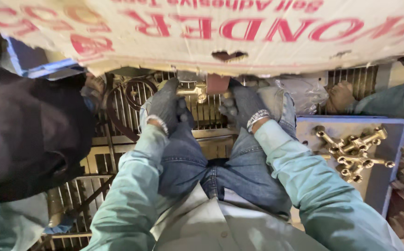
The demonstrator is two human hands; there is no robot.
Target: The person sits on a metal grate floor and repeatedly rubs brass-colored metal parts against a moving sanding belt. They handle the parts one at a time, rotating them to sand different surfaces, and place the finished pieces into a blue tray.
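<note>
I am observing a large cardboard sheet (202,32) with red print spanning the whole top of the frame, its lower edge hanging over the work area. Below it, a metal grating (118,153) is running across the centre and lower left. A blue tray (387,186) is sitting at the right of the frame, carrying a pile of brass fittings (353,153).

Both of my hands are wearing dark gloves and are working at upper centre, just under the cardboard edge. My left hand (164,104) is grasping a brass fitting (193,91), its fingers clenched around the left end. My right hand (243,107) is sitting just right of that fitting, beside a reddish block (217,83); I cannot tell whether its fingers are gripping anything, since the cardboard is hiding their tips.

Another person's hand (340,96) is resting at upper right, well apart from mine.
</note>
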